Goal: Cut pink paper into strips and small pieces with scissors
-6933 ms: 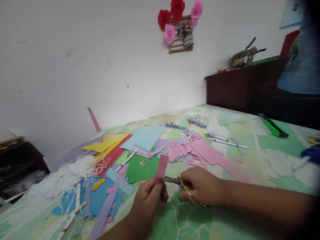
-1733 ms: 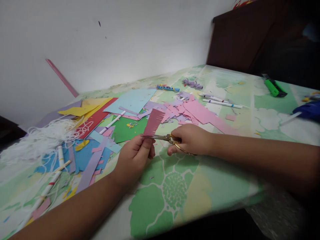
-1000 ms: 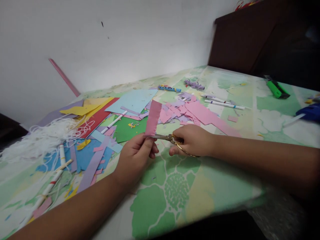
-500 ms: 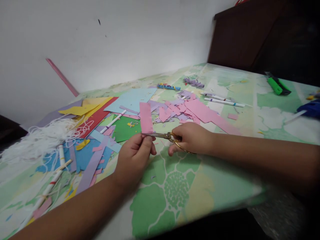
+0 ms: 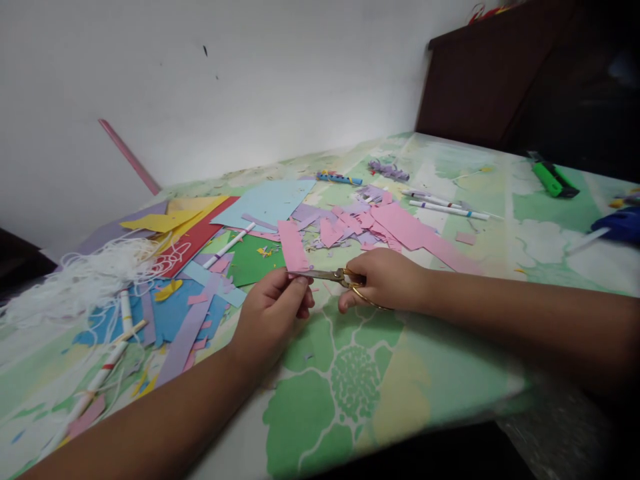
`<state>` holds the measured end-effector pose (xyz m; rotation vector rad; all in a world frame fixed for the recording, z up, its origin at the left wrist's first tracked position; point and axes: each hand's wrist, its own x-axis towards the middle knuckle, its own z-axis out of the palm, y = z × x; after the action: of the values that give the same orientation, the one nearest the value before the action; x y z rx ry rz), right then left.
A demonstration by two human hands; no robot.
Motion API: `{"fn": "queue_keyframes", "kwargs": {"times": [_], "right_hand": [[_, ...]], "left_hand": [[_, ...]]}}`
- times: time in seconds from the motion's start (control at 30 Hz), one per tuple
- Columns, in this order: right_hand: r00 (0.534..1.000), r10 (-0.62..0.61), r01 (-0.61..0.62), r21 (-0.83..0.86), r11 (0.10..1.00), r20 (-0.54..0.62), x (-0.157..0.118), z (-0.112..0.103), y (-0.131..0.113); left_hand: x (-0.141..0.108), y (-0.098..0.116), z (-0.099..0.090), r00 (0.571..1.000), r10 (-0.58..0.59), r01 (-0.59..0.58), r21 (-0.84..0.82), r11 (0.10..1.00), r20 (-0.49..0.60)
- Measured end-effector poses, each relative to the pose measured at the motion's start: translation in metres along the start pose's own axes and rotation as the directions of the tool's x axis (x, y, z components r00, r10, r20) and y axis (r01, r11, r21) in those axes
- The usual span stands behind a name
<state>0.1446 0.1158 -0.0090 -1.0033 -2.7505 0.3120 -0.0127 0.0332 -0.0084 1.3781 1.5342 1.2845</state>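
Beneath a pale wall, a green-and-white patterned tablecloth spreads under both hands. The left hand's thumb and fingers pinch the lower end of a pink paper strip; the right hand's fingers are curled through the handles of the scissors, whose blades reach that pinch. Small cuts already mark the strip's right edge, so snipping seems under way. Just beyond the fingers lie a green sheet and pink scraps; farther left, white string; farther right, a green cutter.
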Motion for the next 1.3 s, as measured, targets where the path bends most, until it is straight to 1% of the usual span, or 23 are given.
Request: {"fn": "queue_keyframes", "kwargs": {"times": [0.2,0.37,0.47,0.53,0.6,0.67,0.7,0.77,0.83,0.87,0.9,0.97,1.03,1.1,1.17,1.23,1.3], "right_hand": [[1.0,-0.027,0.027,-0.006,1.0,-0.006,-0.003,-0.002,-0.001],[0.999,-0.019,0.02,0.038,0.999,-0.039,-0.007,-0.001,-0.002],[0.995,-0.021,0.03,0.098,0.995,-0.097,-0.006,-0.001,0.0],[0.987,0.002,0.03,0.189,0.982,-0.163,-0.004,-0.002,0.003],[0.973,0.064,0.019,0.351,0.936,-0.222,-0.003,-0.002,0.007],[0.962,0.136,0.017,0.551,0.834,-0.235,-0.001,-0.002,0.008],[0.964,0.157,0.019,0.644,0.765,-0.214,0.0,-0.001,0.008],[0.978,0.156,0.016,0.79,0.613,-0.14,0.001,0.001,0.007],[0.99,0.121,0.005,0.867,0.498,-0.075,0.001,0.004,0.005],[0.993,0.101,0.007,0.886,0.464,-0.06,0.001,0.005,0.003],[0.996,0.077,0.013,0.896,0.444,-0.053,0.001,0.006,0.002],[0.998,0.041,0.023,0.899,0.437,-0.045,0.0,0.006,0.0],[0.999,0.03,0.009,0.896,0.444,-0.025,-0.001,0.005,-0.002],[0.999,0.035,-0.013,0.897,0.443,-0.003,0.0,0.004,-0.004],[0.999,0.032,-0.02,0.907,0.42,0.007,0.001,0.005,-0.005],[0.999,0.033,-0.017,0.914,0.405,0.004,0.002,0.007,-0.006],[0.999,0.052,-0.011,0.897,0.442,-0.013,0.003,0.009,-0.005]], "left_hand": [[0.001,0.0,-0.001,1.0,0.008,-0.008,-0.017,1.0,-0.003],[0.002,0.0,-0.002,0.999,0.016,-0.022,-0.176,0.984,-0.038],[0.002,0.0,-0.002,0.999,0.016,-0.025,-0.267,0.963,-0.036],[0.003,0.001,-0.002,0.999,0.023,-0.031,-0.306,0.952,-0.031],[0.003,0.0,-0.002,1.0,0.002,-0.001,-0.328,0.945,0.004],[0.003,-0.001,-0.003,0.995,-0.056,0.081,-0.343,0.936,0.083],[0.003,-0.002,-0.003,0.987,-0.09,0.13,-0.339,0.932,0.13],[0.003,-0.004,-0.003,0.97,-0.133,0.192,-0.309,0.931,0.202],[0.004,-0.006,-0.004,0.962,-0.136,0.2,-0.271,0.941,0.236],[0.004,-0.006,-0.004,0.961,-0.132,0.195,-0.261,0.945,0.242],[0.005,-0.006,-0.004,0.962,-0.131,0.194,-0.259,0.946,0.241],[0.006,-0.007,-0.003,0.962,-0.147,0.208,-0.272,0.94,0.228],[0.007,-0.008,-0.002,0.962,-0.167,0.225,-0.281,0.933,0.215],[0.008,-0.008,-0.001,0.965,-0.162,0.217,-0.28,0.935,0.207],[0.009,-0.008,-0.001,0.976,-0.102,0.15,-0.25,0.957,0.193],[0.009,-0.007,-0.001,0.987,0.0,0.03,-0.184,0.982,0.161],[0.01,-0.006,-0.002,0.989,0.072,-0.06,-0.093,0.994,0.129]]}}
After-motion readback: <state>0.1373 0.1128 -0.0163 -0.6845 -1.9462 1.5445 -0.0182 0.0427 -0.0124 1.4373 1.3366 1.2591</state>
